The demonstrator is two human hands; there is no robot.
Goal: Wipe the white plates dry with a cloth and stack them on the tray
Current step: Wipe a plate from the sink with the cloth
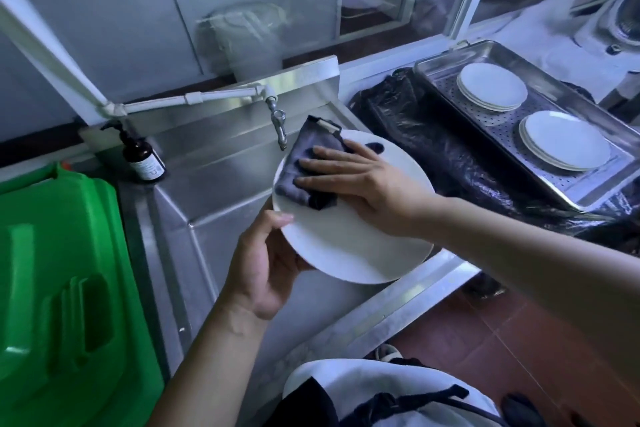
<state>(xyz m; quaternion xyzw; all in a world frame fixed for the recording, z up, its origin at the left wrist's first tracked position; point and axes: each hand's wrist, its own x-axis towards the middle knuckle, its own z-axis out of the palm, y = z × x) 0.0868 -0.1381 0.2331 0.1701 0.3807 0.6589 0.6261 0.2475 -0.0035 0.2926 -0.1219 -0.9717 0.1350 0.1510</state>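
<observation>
A head-worn camera looks down at a person drying dishes over a steel sink. At far left sits a bright green plastic bin lid (59,288); just beyond it a dark brown pump bottle with a pale label (142,158) stands on the sink's rim; a white plastic water pipe (166,102) runs across to a metal tap (278,126) above the stainless steel sink basin (214,184).

In the middle, the left hand (266,263) holds a round white plate (349,229) tilted over the basin; its thumb lies on the plate's near-left rim and its fingers curl beneath, out of sight. The right hand (360,184) presses a folded dark grey cloth (308,170) flat against the plate's upper left face; its fingers are straight and spread, pushing rather than clutching.

At right, a perforated stainless steel tray (588,191) rests on black plastic sheeting (433,149) spread over the tabletop; it carries two short stacks of white plates, a far stack (491,87) and a near stack (564,140), lying side by side, apart.

Judging by this, several plates seem already dried and stacked; the one in hand is mid-wipe and not yet on the tray. Whether more wet plates wait elsewhere cannot be told.
</observation>
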